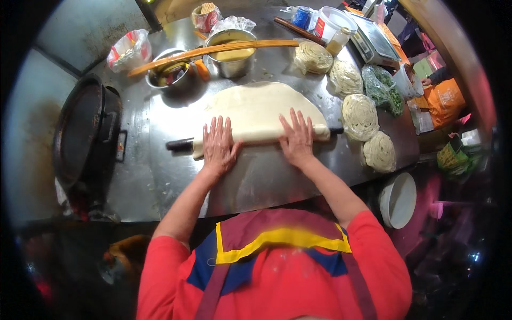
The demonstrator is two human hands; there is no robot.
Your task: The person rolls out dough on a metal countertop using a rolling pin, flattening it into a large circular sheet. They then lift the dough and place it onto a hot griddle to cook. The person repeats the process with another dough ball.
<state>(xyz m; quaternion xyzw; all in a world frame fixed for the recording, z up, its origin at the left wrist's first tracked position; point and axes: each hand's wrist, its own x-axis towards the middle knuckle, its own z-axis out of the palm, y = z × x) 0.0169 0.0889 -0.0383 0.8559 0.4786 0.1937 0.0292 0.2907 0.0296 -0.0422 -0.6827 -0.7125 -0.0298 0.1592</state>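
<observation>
A wide sheet of pale dough lies on the steel worktop, its near edge wrapped around a dark rolling pin. Both ends of the pin stick out of the dough. My left hand rests flat on the wrapped dough towards its left end, fingers pointing away from me. On the right part of the roll lies my right hand, palm down with the fingers spread. The middle of the pin is hidden inside the dough.
Coiled dough rounds in plastic line the right side. A wooden stick spans two metal pots, one holding yellowish liquid. A large black pan stands at left; a scale and bagged greens at right. Another person's hand shows beyond.
</observation>
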